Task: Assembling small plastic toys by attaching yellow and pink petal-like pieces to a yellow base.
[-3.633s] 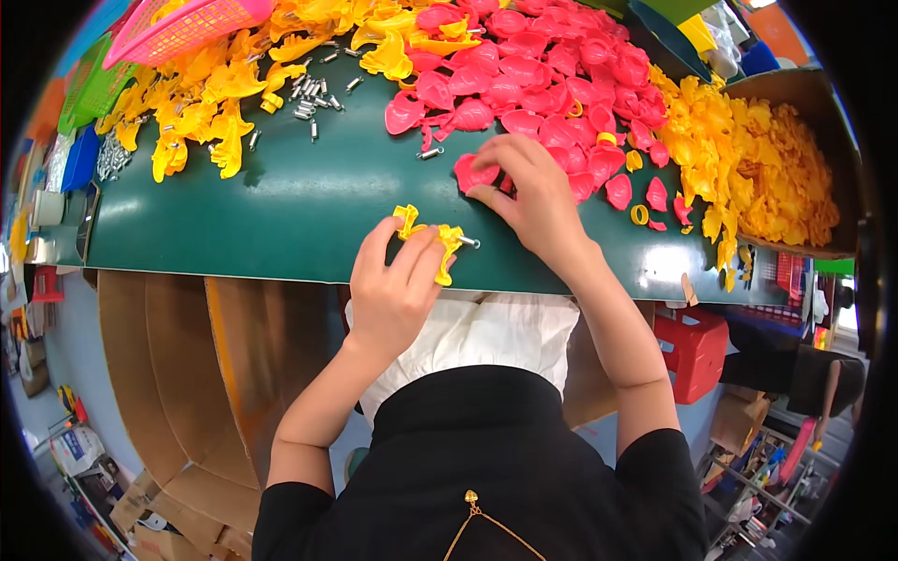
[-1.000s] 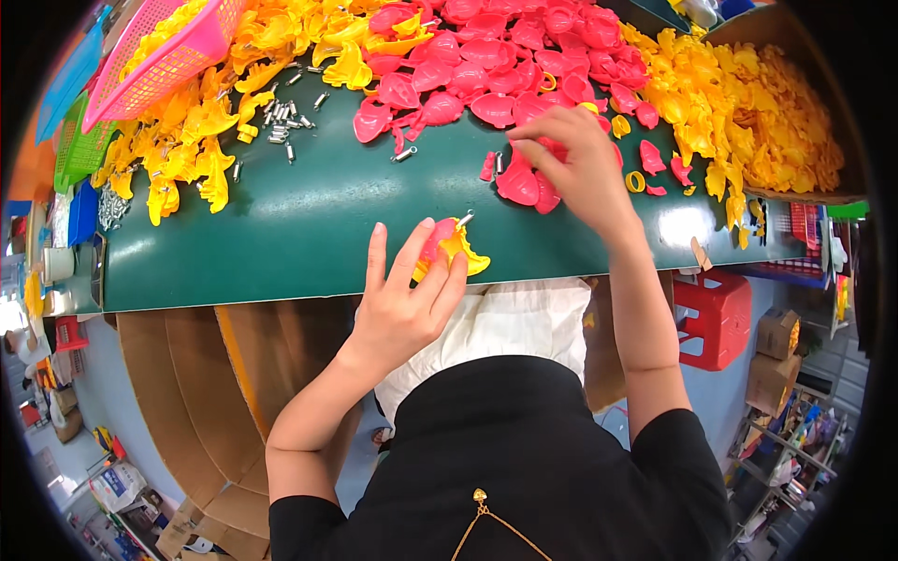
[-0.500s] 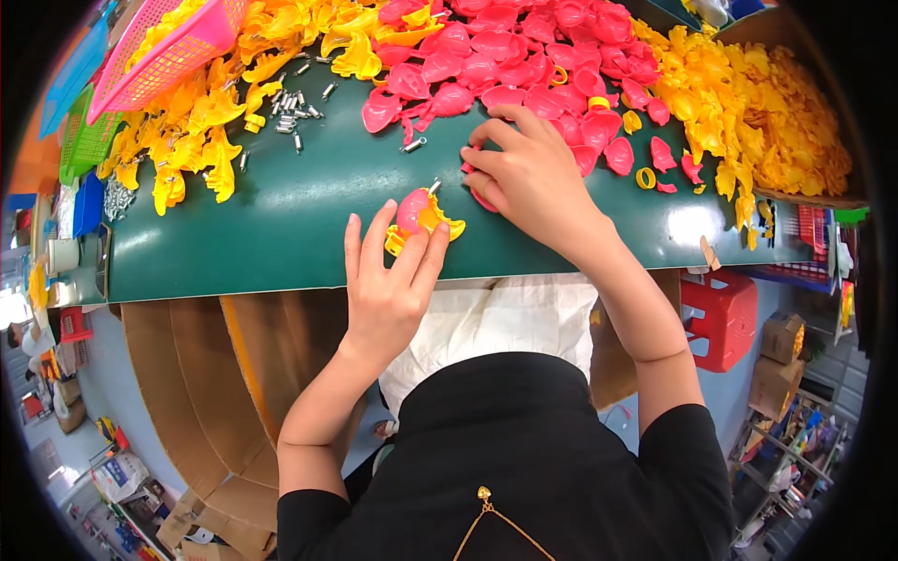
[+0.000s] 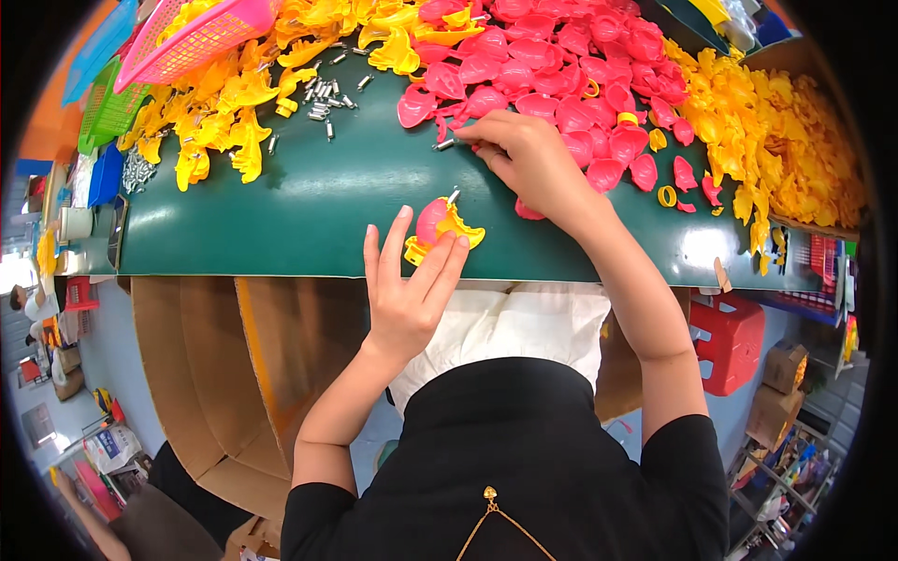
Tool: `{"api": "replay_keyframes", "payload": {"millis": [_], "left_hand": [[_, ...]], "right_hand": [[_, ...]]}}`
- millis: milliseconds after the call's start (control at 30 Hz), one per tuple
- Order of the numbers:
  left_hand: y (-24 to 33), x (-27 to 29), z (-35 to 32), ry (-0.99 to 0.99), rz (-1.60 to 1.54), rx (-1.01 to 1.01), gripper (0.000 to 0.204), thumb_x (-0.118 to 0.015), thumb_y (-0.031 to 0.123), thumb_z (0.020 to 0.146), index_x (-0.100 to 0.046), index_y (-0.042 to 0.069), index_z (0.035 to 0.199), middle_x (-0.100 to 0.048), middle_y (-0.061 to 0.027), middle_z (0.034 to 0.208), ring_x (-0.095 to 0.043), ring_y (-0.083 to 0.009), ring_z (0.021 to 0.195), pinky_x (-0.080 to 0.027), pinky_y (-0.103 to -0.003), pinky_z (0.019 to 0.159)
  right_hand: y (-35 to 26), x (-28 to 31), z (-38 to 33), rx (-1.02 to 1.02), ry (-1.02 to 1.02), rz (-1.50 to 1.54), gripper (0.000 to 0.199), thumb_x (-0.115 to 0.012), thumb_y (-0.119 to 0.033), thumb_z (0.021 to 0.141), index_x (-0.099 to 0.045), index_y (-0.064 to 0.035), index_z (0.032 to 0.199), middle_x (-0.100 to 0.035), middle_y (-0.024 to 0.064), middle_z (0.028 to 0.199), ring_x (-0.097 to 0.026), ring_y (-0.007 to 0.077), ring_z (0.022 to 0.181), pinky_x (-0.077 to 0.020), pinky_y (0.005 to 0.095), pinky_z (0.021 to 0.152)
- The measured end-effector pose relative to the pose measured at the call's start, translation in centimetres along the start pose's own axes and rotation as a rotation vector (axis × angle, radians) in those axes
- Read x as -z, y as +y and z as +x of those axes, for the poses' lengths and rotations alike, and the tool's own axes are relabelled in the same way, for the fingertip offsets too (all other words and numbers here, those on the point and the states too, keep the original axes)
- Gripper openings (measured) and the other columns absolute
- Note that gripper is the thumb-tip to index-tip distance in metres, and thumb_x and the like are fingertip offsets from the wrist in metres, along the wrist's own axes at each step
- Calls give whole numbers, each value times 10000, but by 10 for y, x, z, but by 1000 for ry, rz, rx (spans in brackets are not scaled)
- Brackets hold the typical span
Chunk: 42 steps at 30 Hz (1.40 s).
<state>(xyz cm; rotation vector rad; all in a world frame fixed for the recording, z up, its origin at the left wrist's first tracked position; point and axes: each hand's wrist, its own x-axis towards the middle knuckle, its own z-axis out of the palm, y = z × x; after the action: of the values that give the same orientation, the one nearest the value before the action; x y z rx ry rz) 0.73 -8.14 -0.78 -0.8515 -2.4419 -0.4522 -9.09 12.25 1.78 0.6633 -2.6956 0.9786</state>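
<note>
1. Far left of the green table (image 4: pixel 281 215), a pink mesh basket (image 4: pixel 201 37) sits at the back edge, with yellow plastic pieces (image 4: pixel 224 112) spilling down from under it.
2. Just right of that heap, small metal pins (image 4: pixel 323 98) lie loose on the table's bare surface. A careless sweep could, I'd say, roll them off.
3. Now the left hand (image 4: pixel 407 290) at the table's near edge: fingers spread wide and fairly straight, their tips pressing the half-built pink-and-yellow piece (image 4: pixel 441 226) flat. A pin stands up from it. It lies very near the table's lip, so a slip of those tips could push it over.
4. Right of it, further in on the table, the right hand (image 4: pixel 533 164) has its fingers curled narrow at the edge of the pink petal pile (image 4: pixel 552 75), seemingly pinching a pin (image 4: pixel 445 144); the grip itself I cannot make out.
5. At the table's far right, another yellow pile (image 4: pixel 795 150).
</note>
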Motion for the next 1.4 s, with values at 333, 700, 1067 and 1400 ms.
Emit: {"api": "replay_keyframes", "payload": {"millis": [333,700,1067,1400], "left_hand": [[-12,-13,0,237,-231,-26,445,-783,112,713,-641,100,1135,-489,-162,1318,-521,-388,1177,-405,-521,1009],[-15,0,19,30,-680,319,610,-812,166,703,-530,86,1238,-395,-229,1430,-537,-358,1163,-449,-426,969],[-13,-7,19,28,-509,289,554,-841,118,642,-600,72,1139,-639,-108,1180,-577,-301,1058,-477,-380,895],[-17,-12,19,63,-521,263,564,-850,150,637,-604,72,1139,-644,-100,1166,-579,-305,1033,-475,-390,890]], "right_hand": [[5,20,6,54,-98,-125,191,-700,-151,791,-703,-31,939,-622,113,807,-614,278,797,-500,386,695],[-40,11,-48,-12,23,180,122,-652,14,678,-637,-26,793,-638,62,673,-618,170,579,-474,289,518],[-31,-11,-81,-134,271,24,208,-664,83,645,-639,-25,820,-625,91,840,-607,258,788,-491,333,680],[-33,-9,-84,-126,332,-56,188,-687,57,702,-656,-11,874,-615,100,838,-605,254,766,-491,325,667]]}}
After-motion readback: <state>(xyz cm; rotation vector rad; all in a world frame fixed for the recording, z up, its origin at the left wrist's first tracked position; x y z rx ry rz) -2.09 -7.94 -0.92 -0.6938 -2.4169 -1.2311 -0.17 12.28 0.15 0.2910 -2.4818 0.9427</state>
